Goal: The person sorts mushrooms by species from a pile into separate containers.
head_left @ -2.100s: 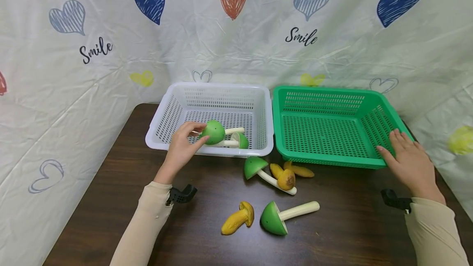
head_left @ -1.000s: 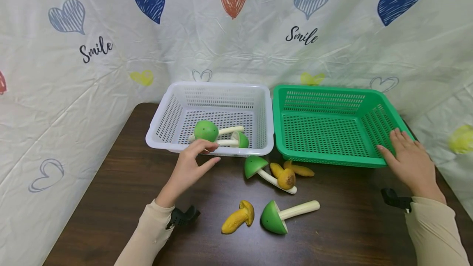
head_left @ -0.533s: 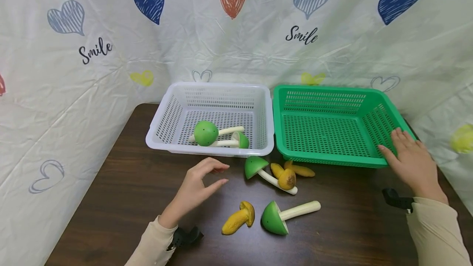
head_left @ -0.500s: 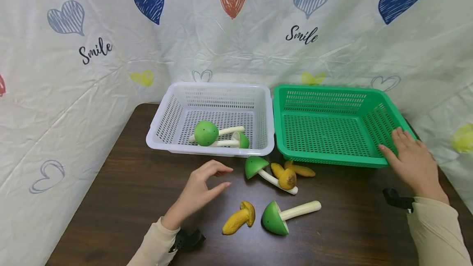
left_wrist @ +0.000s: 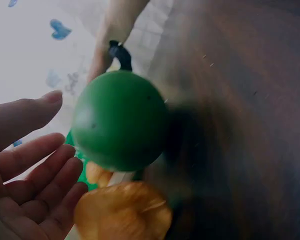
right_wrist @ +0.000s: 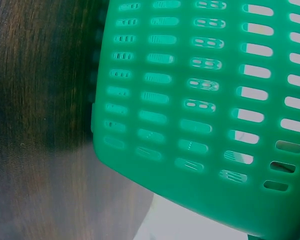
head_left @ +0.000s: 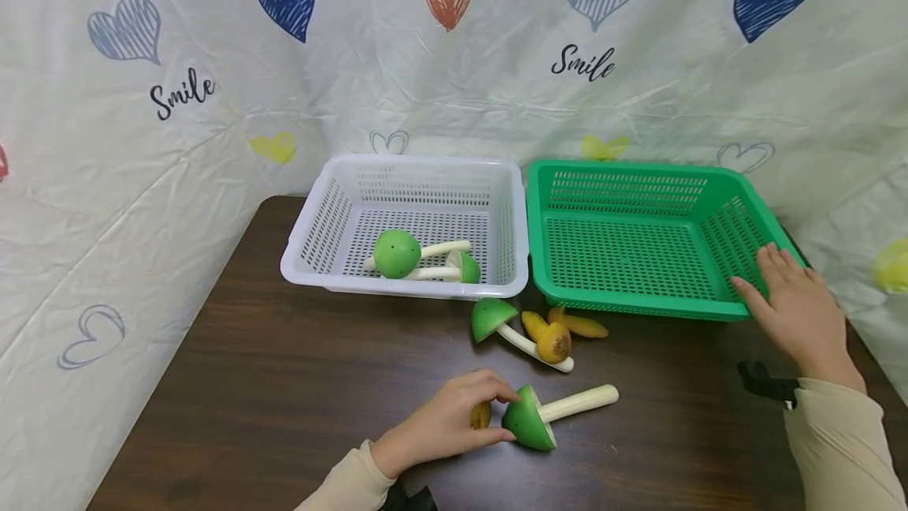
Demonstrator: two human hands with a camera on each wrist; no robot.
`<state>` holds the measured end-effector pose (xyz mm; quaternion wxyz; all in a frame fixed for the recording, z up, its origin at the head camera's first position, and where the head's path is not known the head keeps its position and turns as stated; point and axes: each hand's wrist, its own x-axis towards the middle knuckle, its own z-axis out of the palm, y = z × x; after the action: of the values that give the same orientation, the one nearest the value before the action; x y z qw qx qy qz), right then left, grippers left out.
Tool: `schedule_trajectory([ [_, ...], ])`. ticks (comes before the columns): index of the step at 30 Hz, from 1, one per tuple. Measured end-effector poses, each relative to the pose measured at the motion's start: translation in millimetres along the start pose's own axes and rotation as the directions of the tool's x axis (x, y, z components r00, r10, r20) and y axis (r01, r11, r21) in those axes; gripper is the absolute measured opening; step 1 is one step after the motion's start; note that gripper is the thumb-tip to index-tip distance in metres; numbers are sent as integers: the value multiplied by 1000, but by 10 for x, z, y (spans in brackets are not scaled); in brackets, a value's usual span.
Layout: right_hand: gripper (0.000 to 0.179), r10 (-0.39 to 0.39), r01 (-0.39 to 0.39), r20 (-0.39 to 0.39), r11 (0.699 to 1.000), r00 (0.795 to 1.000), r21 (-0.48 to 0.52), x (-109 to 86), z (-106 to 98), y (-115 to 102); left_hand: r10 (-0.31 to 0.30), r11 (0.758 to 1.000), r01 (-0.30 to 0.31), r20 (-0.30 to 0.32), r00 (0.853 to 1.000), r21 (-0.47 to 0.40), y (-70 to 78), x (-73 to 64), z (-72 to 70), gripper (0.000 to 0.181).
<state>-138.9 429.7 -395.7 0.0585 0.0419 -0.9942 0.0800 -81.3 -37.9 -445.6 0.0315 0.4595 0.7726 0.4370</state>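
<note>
My left hand (head_left: 454, 416) is beside the cap of a green toy mushroom (head_left: 528, 420) with a pale stem, thumb and fingers spread apart. In the left wrist view the fingers (left_wrist: 45, 175) stand near the round green cap (left_wrist: 120, 120); whether they touch it I cannot tell. A yellow-brown mushroom (head_left: 480, 415) lies under that hand, mostly hidden in the head view. My right hand (head_left: 805, 318) rests on the right rim of the green basket (head_left: 645, 306), fingers extended. The right wrist view shows that basket's slotted wall (right_wrist: 180, 125) but no fingers.
A white basket (head_left: 418, 286) at the back left holds several green mushrooms (head_left: 397, 253). In front of the baskets lie another green mushroom (head_left: 493, 318) and several yellow-brown mushrooms (head_left: 553, 342), close together. The dark table (head_left: 234, 385) meets a heart-printed cloth (head_left: 454, 61) behind.
My left hand let go of a green mushroom in the white basket. It then moved back and right, over the yellow-brown mushroom to the green cap. The right hand stayed on the green basket.
</note>
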Motion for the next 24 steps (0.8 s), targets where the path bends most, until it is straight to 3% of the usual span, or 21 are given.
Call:
schedule_trajectory([
  [6, 70, -11, 11, -4, 1000, 1000, 11, 8, -3, -2, -18, 998, 15, 49, 999, 53, 45, 43, 63, 40],
  [15, 69, -20, 20, -2, 1000, 1000, 22, 3, -3, 4, -55, 988, 50, 31, 998, 149, 40, 114, 139, 48],
  [24, 69, -18, 18, 4, 1000, 1000, 19, 4, -14, 4, -149, 951, 134, 33, 988, 279, 11, 178, 219, 65],
])
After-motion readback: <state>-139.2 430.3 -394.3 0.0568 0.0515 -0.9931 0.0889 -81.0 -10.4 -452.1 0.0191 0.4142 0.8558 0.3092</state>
